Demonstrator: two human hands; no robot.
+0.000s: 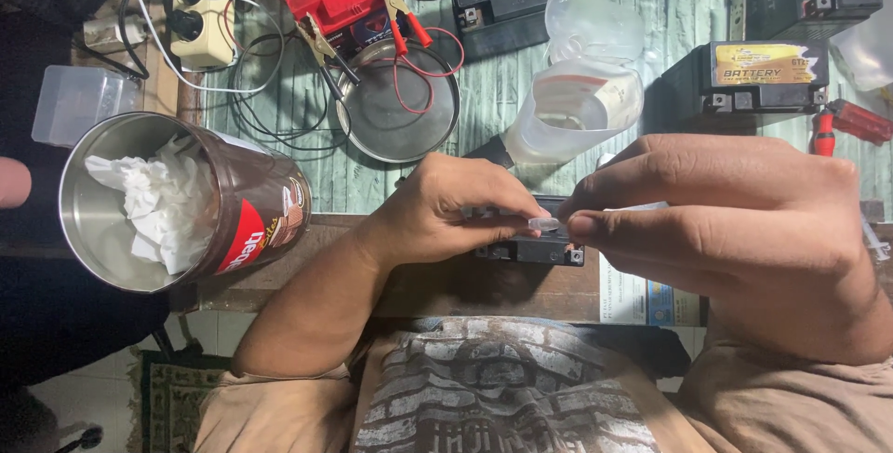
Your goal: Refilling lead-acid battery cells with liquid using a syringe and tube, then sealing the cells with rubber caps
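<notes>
I see both hands, left hand [456, 211] and right hand [735, 230], pinching a small clear cap [546, 223], its long axis lying sideways, above the black battery [530, 250].

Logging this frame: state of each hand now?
Left hand: closed, resting on the small black battery.
Right hand: fingertips pinching a small clear piece.

The big round tin can [139, 202] is shiny metal with crumpled white paper [153, 206] inside. The round metal bowl [398, 109] looks dull grey. The clear plastic jug [572, 109] looks cloudy. The green wooden worktop [688, 16] looks rough.
</notes>
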